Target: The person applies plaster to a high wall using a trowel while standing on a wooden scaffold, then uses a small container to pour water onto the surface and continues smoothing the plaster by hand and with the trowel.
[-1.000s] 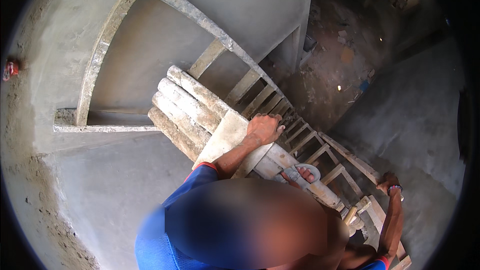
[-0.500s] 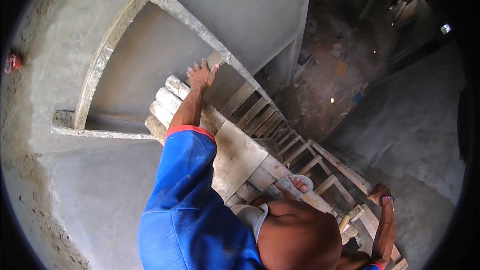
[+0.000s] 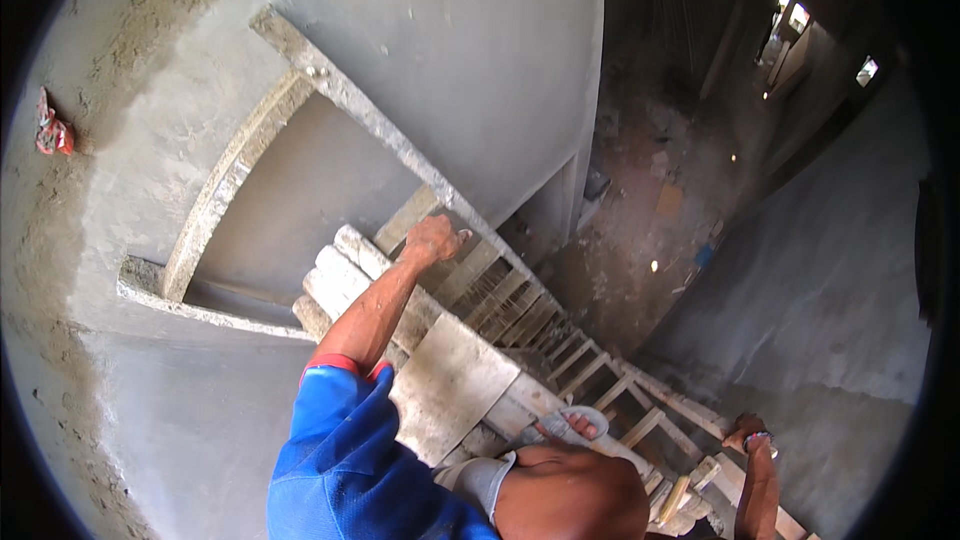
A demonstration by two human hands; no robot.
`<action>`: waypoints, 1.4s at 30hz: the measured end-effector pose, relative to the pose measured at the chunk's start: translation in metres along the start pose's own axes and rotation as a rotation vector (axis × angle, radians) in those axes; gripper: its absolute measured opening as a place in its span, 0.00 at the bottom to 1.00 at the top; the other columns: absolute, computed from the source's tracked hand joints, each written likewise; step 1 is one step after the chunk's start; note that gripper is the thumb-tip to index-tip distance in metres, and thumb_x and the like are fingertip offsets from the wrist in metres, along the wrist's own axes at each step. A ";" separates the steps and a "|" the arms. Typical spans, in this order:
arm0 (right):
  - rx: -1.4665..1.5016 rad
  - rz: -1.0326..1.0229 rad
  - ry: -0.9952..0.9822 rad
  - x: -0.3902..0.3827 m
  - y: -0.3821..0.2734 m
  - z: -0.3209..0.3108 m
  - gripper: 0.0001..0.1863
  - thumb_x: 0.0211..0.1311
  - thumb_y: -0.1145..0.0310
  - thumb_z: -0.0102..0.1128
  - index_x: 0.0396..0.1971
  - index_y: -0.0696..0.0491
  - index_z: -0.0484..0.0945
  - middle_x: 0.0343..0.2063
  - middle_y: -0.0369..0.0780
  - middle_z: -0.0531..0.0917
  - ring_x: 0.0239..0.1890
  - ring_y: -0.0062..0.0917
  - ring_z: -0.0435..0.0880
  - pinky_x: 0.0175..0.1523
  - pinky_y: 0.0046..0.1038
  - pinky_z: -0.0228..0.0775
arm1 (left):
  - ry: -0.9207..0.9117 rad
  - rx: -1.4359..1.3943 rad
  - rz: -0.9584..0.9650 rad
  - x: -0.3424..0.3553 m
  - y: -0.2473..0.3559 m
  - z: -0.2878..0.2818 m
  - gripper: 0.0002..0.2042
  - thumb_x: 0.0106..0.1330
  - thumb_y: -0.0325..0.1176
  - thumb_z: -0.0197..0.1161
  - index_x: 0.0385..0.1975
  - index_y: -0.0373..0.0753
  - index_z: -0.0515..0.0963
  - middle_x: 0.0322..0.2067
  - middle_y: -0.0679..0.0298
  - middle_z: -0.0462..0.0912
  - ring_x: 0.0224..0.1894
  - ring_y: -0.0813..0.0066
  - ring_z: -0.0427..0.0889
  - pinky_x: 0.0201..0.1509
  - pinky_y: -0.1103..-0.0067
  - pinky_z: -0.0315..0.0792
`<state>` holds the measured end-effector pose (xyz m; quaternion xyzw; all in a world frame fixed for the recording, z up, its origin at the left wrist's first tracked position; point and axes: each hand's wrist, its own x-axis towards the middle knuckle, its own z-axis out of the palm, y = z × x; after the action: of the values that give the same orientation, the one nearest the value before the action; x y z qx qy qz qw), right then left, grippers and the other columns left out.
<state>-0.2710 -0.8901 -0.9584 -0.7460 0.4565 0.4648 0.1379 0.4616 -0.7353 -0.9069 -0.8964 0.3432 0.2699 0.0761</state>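
Poles (image 3: 345, 272) lie side by side with a pale board (image 3: 455, 380) on top, and the person's bent knee (image 3: 570, 500) is near them. The left hand (image 3: 435, 238) is out over the ladder (image 3: 390, 140), which runs beside the poles; its fingers curl in, but whether they hold a rung (image 3: 405, 220) is hard to tell. The right hand (image 3: 738, 431) has its fingers wrapped around a wood bar (image 3: 670, 398). The step looks like moving about up high, hands out for balance. Next seems to call for a firm left grip before any weight shifts.
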 end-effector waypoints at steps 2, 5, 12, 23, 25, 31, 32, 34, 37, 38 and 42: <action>-0.006 -0.011 0.006 0.001 -0.001 0.000 0.27 0.38 0.52 0.72 0.38 0.56 0.83 0.40 0.47 0.83 0.45 0.38 0.83 0.50 0.34 0.75 | 0.149 -0.131 0.027 0.020 -0.016 -0.005 0.32 0.63 0.58 0.55 0.50 0.31 0.74 0.52 0.41 0.75 0.55 0.49 0.75 0.55 0.61 0.71; 0.000 -0.018 0.027 0.008 0.003 -0.001 0.27 0.39 0.51 0.71 0.38 0.56 0.83 0.41 0.47 0.84 0.44 0.38 0.83 0.50 0.34 0.75 | 0.322 -0.101 -0.211 0.054 -0.041 0.005 0.39 0.59 0.59 0.58 0.62 0.34 0.62 0.63 0.45 0.63 0.66 0.48 0.62 0.63 0.55 0.62; -0.009 -0.021 0.026 0.017 -0.004 -0.012 0.27 0.41 0.50 0.70 0.38 0.55 0.83 0.41 0.46 0.84 0.44 0.38 0.83 0.49 0.34 0.75 | 0.499 -0.002 -0.003 0.064 -0.023 0.072 0.40 0.59 0.56 0.60 0.65 0.35 0.58 0.64 0.45 0.59 0.67 0.47 0.57 0.66 0.52 0.55; -0.027 -0.036 0.036 0.017 -0.014 -0.016 0.27 0.43 0.48 0.69 0.39 0.55 0.83 0.41 0.46 0.84 0.43 0.37 0.84 0.48 0.34 0.76 | 0.834 0.173 0.549 -0.041 0.002 -0.123 0.36 0.59 0.41 0.63 0.63 0.30 0.57 0.65 0.42 0.54 0.69 0.41 0.48 0.71 0.55 0.48; -0.024 -0.025 0.040 0.015 -0.008 -0.012 0.27 0.44 0.48 0.69 0.39 0.54 0.83 0.41 0.46 0.84 0.43 0.37 0.84 0.48 0.34 0.76 | 0.827 0.247 0.506 -0.015 0.026 -0.160 0.38 0.59 0.42 0.62 0.65 0.29 0.54 0.67 0.41 0.50 0.70 0.42 0.45 0.72 0.56 0.44; -0.010 0.000 0.032 0.003 0.000 -0.008 0.28 0.44 0.46 0.68 0.40 0.53 0.83 0.42 0.45 0.83 0.45 0.37 0.83 0.49 0.35 0.75 | 1.076 0.386 -0.213 0.072 0.054 -0.253 0.32 0.66 0.32 0.44 0.69 0.31 0.46 0.71 0.47 0.36 0.73 0.46 0.33 0.74 0.59 0.33; 0.019 0.016 -0.020 -0.004 -0.015 -0.023 0.29 0.42 0.45 0.68 0.41 0.53 0.83 0.44 0.44 0.83 0.47 0.38 0.82 0.51 0.35 0.74 | 1.069 0.404 -0.216 0.080 0.034 -0.246 0.32 0.66 0.32 0.44 0.69 0.31 0.46 0.71 0.47 0.36 0.73 0.46 0.33 0.74 0.59 0.33; 0.089 0.079 -0.109 -0.019 -0.023 -0.032 0.32 0.40 0.44 0.69 0.43 0.51 0.83 0.47 0.43 0.82 0.51 0.39 0.80 0.55 0.36 0.72 | 1.181 0.342 -0.262 0.109 0.014 -0.215 0.32 0.65 0.33 0.45 0.69 0.32 0.46 0.71 0.48 0.35 0.73 0.46 0.31 0.74 0.59 0.32; 0.062 0.077 -0.056 -0.030 -0.017 -0.015 0.31 0.39 0.45 0.69 0.41 0.52 0.83 0.46 0.44 0.82 0.51 0.38 0.80 0.56 0.37 0.72 | 0.746 0.061 -0.210 0.137 0.037 -0.124 0.32 0.65 0.33 0.47 0.69 0.33 0.47 0.71 0.49 0.37 0.73 0.48 0.34 0.73 0.57 0.33; 0.091 0.048 -0.040 -0.029 -0.007 -0.004 0.31 0.39 0.45 0.69 0.41 0.52 0.83 0.46 0.44 0.82 0.51 0.39 0.80 0.56 0.37 0.72 | 0.521 0.046 -0.193 0.131 0.049 -0.107 0.33 0.64 0.33 0.48 0.69 0.33 0.48 0.71 0.50 0.38 0.73 0.49 0.35 0.73 0.58 0.34; 0.077 0.004 -0.059 -0.021 -0.001 0.007 0.33 0.37 0.44 0.69 0.42 0.52 0.83 0.46 0.44 0.82 0.51 0.40 0.79 0.56 0.38 0.71 | 0.620 0.275 0.066 0.118 0.060 -0.108 0.32 0.64 0.33 0.49 0.69 0.36 0.50 0.71 0.53 0.42 0.73 0.53 0.39 0.74 0.60 0.36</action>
<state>-0.2775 -0.8732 -0.9452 -0.7253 0.4713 0.4689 0.1788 0.5421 -0.8826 -0.8762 -0.9055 0.4121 -0.0621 0.0796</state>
